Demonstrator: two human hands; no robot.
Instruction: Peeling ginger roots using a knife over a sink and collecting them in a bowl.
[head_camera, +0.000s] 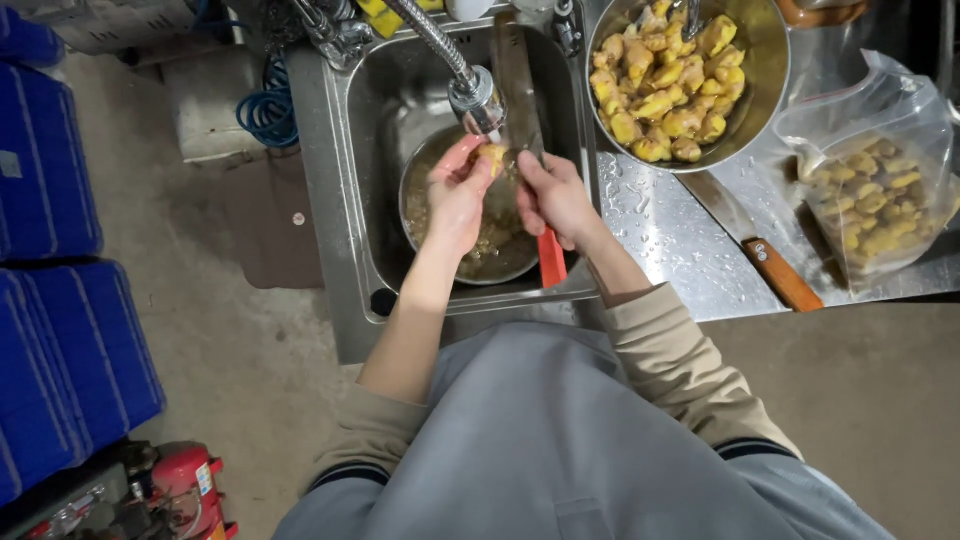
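Note:
My left hand (458, 192) pinches a small yellow ginger piece (492, 155) over a metal bowl (415, 170) of murky water and scraps in the steel sink (340, 170). Right beside it, my right hand (556, 198) grips a peeler with a red handle (551, 268), its tip close to the ginger. Both hands are under the flexible tap (470, 85).
A large metal bowl (765, 70) of peeled yellow ginger stands on the wet counter at right. A knife with a wooden handle (780, 275) and a clear bag of ginger (875, 195) lie beyond. Blue crates (50, 250) are stacked on the floor at left.

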